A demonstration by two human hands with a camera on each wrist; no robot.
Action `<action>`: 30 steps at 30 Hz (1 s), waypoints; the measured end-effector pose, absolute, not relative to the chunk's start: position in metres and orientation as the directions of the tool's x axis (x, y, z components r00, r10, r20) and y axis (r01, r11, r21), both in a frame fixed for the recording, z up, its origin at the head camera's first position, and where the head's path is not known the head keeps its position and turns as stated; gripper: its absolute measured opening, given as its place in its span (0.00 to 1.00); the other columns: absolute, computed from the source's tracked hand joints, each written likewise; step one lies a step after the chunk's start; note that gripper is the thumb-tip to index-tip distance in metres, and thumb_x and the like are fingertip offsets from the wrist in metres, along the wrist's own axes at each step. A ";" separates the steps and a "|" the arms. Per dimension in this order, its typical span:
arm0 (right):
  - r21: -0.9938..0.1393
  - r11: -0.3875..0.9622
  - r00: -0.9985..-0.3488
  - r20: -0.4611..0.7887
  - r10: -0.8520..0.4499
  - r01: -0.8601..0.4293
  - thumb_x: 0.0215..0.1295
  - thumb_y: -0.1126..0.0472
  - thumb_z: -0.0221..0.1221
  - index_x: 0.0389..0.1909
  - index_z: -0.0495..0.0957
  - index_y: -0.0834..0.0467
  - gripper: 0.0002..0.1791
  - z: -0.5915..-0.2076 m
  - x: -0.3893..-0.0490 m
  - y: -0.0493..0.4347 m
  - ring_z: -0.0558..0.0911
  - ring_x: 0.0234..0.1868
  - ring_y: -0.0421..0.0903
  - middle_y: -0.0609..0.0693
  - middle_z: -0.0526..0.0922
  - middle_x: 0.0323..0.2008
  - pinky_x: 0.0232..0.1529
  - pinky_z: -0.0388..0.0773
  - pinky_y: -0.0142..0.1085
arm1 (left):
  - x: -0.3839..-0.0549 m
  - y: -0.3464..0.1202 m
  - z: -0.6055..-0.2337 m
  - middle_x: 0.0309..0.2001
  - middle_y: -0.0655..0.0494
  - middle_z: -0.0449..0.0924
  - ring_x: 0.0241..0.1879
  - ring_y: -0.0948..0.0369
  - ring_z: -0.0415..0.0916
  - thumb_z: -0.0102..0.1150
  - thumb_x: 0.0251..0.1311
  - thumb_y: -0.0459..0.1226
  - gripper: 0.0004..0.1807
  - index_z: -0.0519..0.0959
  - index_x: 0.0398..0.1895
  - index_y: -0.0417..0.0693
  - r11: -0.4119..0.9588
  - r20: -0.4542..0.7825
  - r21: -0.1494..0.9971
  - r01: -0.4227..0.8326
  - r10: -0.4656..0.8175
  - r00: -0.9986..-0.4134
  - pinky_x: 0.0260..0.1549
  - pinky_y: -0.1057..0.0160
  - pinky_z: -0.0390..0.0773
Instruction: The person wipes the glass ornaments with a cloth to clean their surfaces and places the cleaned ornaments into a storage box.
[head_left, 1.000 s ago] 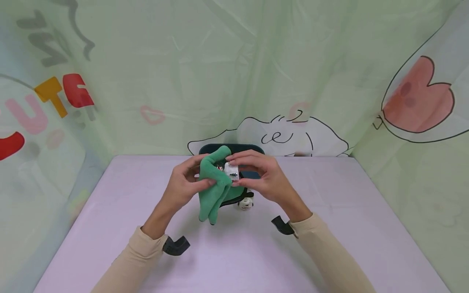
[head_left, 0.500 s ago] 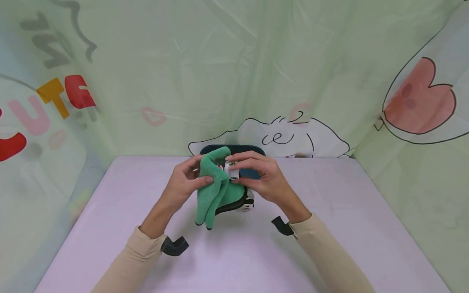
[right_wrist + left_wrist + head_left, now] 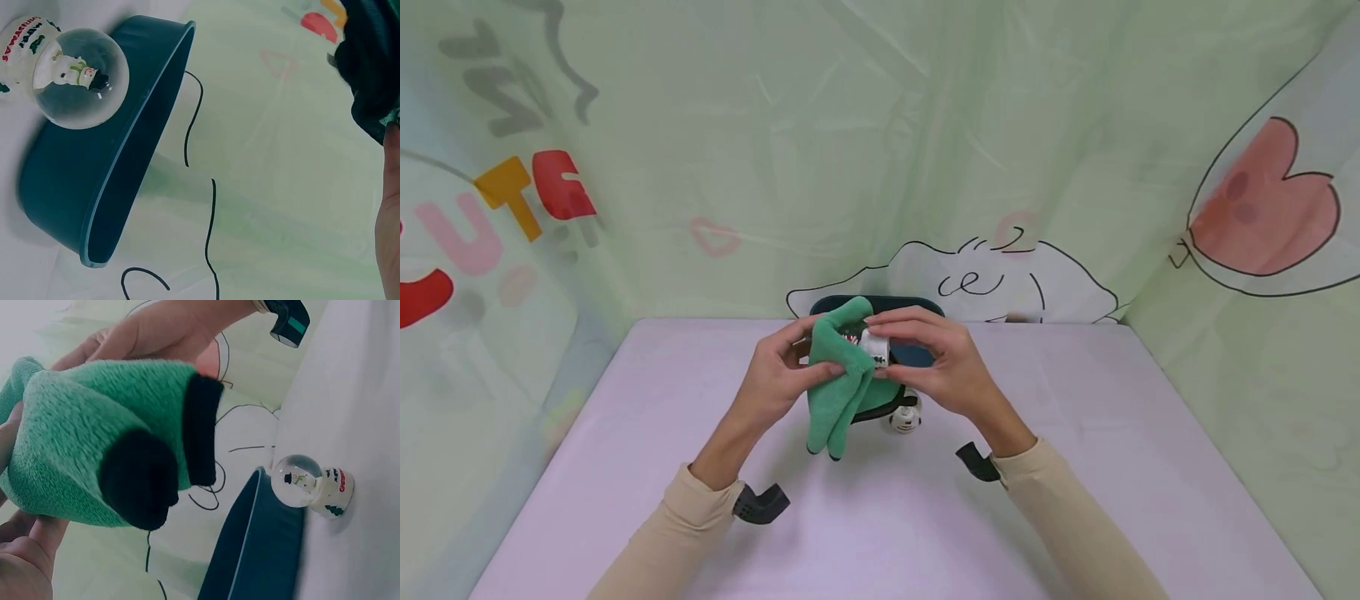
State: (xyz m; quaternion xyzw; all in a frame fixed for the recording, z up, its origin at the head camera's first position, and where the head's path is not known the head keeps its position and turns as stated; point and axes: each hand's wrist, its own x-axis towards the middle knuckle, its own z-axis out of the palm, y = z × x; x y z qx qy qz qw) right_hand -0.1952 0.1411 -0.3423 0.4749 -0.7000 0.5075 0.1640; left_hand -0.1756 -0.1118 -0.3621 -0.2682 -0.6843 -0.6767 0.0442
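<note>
Both hands hold a green plush cloth with dark edging (image 3: 831, 400) and a small snow globe (image 3: 877, 350) up over the table. My left hand (image 3: 771, 367) grips the cloth round the globe's left part, thumb in front and fingers behind. My right hand (image 3: 936, 350) pinches the white printed base between thumb and fingertips. Most of the glass ball is hidden by the cloth; a bit of red and white shows in the fold. In the left wrist view the cloth (image 3: 69, 444) hangs in folds that cover the globe.
Behind the hands stands a dark blue plastic bin (image 3: 69, 181). Just in front of it, another snow globe (image 3: 331, 492), with a snowman inside and a white lettered base, rests on the pale table (image 3: 880, 533). A printed curtain (image 3: 737, 167) surrounds the table's back and sides.
The held base has turned a little in the right fingers, its tree print shifting. The cloth's hanging ends swung left and down, then back. Both hands stay in nearly the same place.
</note>
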 end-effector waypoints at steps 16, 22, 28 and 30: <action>-0.755 0.097 -0.693 0.533 -0.486 -0.649 0.60 0.69 0.71 0.56 0.83 0.57 0.22 -0.338 -0.191 0.147 0.86 0.46 0.48 0.49 0.84 0.50 0.44 0.87 0.43 | -0.174 -0.105 -0.368 0.58 0.46 0.79 0.52 0.58 0.78 0.73 0.52 0.23 0.34 0.76 0.65 0.41 0.069 0.637 0.723 0.688 0.318 -0.702 0.41 0.61 0.87; -0.801 0.187 -0.780 0.454 -0.430 -0.569 0.61 0.63 0.71 0.53 0.85 0.55 0.18 -0.336 -0.189 0.147 0.87 0.43 0.45 0.48 0.87 0.45 0.43 0.86 0.39 | -0.175 -0.104 -0.366 0.59 0.44 0.78 0.56 0.54 0.78 0.76 0.50 0.25 0.33 0.77 0.63 0.39 0.150 0.705 0.611 0.778 0.343 -0.620 0.41 0.60 0.87; -0.837 0.249 -0.836 0.366 -0.408 -0.488 0.62 0.60 0.71 0.49 0.85 0.56 0.14 -0.333 -0.188 0.147 0.87 0.38 0.47 0.50 0.88 0.39 0.41 0.86 0.36 | -0.174 -0.105 -0.367 0.60 0.45 0.77 0.59 0.51 0.77 0.78 0.48 0.27 0.35 0.77 0.63 0.39 0.223 0.716 0.543 0.810 0.381 -0.585 0.46 0.59 0.86; -0.846 0.252 -0.843 0.344 -0.414 -0.469 0.62 0.60 0.71 0.48 0.85 0.56 0.14 -0.333 -0.188 0.147 0.87 0.37 0.48 0.50 0.88 0.38 0.40 0.86 0.37 | -0.175 -0.105 -0.368 0.60 0.46 0.77 0.59 0.51 0.77 0.78 0.48 0.27 0.36 0.77 0.63 0.39 0.239 0.719 0.527 0.815 0.387 -0.578 0.45 0.60 0.86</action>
